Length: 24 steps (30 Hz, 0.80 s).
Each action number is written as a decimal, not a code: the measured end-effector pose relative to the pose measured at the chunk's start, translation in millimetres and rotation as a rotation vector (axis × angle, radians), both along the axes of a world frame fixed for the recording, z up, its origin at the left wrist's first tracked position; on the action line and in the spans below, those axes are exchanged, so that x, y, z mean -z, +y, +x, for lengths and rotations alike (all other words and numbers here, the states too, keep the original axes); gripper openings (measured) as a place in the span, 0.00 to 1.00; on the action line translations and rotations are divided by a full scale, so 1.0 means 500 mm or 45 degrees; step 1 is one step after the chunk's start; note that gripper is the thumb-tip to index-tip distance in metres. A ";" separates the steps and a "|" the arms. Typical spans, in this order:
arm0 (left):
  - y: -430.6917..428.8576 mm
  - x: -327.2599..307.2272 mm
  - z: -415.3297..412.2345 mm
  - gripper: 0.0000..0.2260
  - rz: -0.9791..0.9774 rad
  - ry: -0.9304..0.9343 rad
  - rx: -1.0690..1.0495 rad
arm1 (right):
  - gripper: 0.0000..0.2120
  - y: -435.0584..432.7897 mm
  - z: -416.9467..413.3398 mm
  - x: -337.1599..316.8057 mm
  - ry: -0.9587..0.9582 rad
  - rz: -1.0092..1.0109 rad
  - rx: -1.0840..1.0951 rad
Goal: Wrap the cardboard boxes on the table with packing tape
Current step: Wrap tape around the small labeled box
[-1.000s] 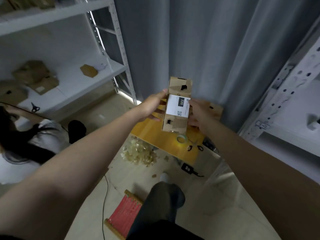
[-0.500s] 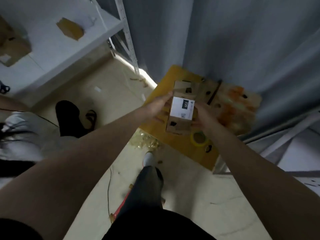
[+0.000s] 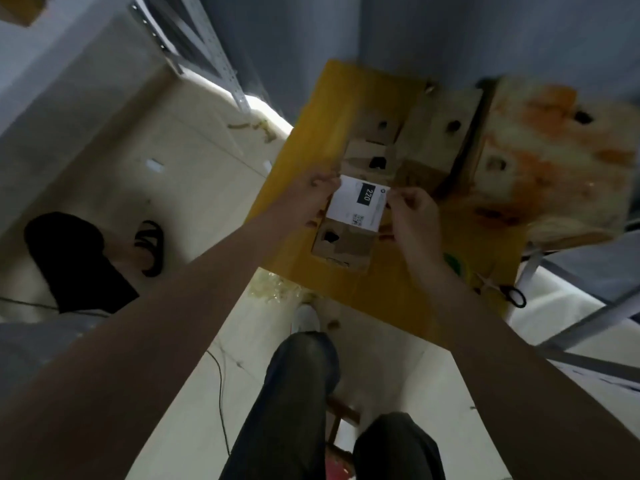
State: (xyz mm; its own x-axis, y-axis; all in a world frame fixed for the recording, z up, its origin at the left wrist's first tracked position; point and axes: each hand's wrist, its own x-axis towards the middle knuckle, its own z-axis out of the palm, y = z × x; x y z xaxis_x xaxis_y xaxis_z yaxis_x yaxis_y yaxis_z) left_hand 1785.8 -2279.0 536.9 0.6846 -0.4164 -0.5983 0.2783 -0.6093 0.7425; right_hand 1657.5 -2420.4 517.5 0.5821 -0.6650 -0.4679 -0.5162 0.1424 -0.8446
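A small brown cardboard box [image 3: 341, 242] with a white "220" label is held over the yellow table [image 3: 304, 174]. My left hand [image 3: 308, 199] grips its left side and my right hand [image 3: 414, 216] grips its right side, fingers curled at the label's edges. Several more cardboard boxes [image 3: 436, 129] lie on the table behind it, one with orange stains [image 3: 550, 143]. A roll of tape [image 3: 457, 265] shows partly behind my right forearm, at the table's near right.
Black-handled scissors [image 3: 509, 292] lie at the table's right corner. White metal shelving [image 3: 194, 46] stands at left, a grey curtain [image 3: 415, 29] behind the table. Another person's leg and sandal [image 3: 149, 247] are on the floor at left. A heap of tape scraps [image 3: 277, 292] lies under the table's edge.
My view has tilted down toward the table and floor. Both hands have lowered the labelled box close to the yellow tabletop, still holding it on either side.
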 end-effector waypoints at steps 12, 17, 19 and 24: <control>-0.053 0.242 0.020 0.11 -0.105 -0.619 0.206 | 0.10 -0.033 0.016 0.234 -0.259 -0.204 0.115; -0.078 0.273 0.022 0.09 -0.184 -0.836 0.201 | 0.10 -0.041 0.022 0.267 -0.415 -0.288 0.195; -0.086 0.275 0.009 0.10 -0.262 -0.838 0.195 | 0.10 -0.043 0.016 0.272 -0.460 -0.314 0.225; -0.075 0.250 -0.043 0.15 -0.503 -0.452 0.080 | 0.11 -0.033 -0.031 0.246 -0.554 -0.459 0.308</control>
